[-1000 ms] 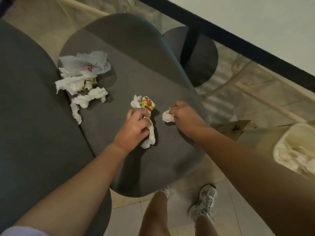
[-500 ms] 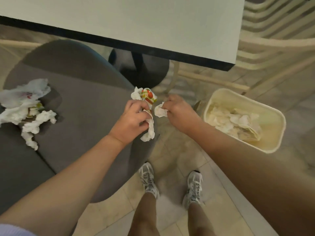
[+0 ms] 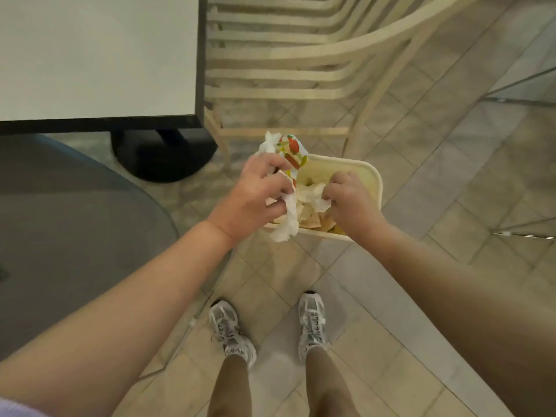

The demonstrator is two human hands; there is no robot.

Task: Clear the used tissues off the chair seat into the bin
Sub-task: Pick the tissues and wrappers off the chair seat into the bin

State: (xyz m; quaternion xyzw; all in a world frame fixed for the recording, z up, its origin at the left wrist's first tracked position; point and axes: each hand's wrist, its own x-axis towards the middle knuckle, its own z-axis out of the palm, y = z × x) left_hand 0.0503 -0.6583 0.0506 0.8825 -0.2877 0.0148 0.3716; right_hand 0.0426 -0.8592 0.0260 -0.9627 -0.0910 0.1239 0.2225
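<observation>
My left hand (image 3: 255,194) grips a crumpled white tissue together with a printed wrapper (image 3: 293,155), red and green on white; a tail of the tissue (image 3: 285,227) hangs below the fist at the bin's near-left rim. My right hand (image 3: 350,203) pinches a small white tissue wad (image 3: 316,195) over the bin. The cream plastic bin (image 3: 374,182) stands on the floor under both hands and holds several crumpled tissues. The grey chair seat (image 3: 75,212) lies at the left; the part in view is bare.
A white table with a black edge (image 3: 99,123) and black round base (image 3: 162,158) stands at the upper left. A cream slatted chair (image 3: 301,67) is behind the bin. My two feet in white trainers (image 3: 311,323) stand on the tiled floor.
Both hands have carried their tissues from the chair seat's edge rightward to above the bin. The view has swung right, so the tissue pile on the seat has left the frame.
</observation>
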